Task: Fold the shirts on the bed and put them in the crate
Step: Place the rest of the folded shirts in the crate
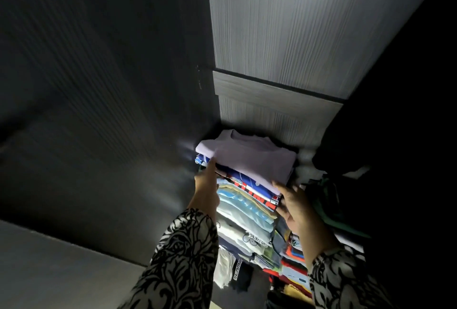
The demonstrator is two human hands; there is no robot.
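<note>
A soft lilac folded shirt (249,158) tops a tall stack of folded shirts (244,212) against grey wood-grain panels (284,36). The left hand (206,187), fingers straight, presses the stack's left edge. The right hand (295,206), fingers loosely spread, touches its right corner.

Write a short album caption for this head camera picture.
Both hands, left and right, steady a lilac folded shirt atop a tall stack of folded clothes.

Both arms, in black-and-white patterned sleeves, reach forward and up side by side, the left hand (206,191) extended with straight fingers (210,167) pointing away, the right hand (298,206) turned palm inward with its fingers (278,185) spread and slightly bent.
</note>
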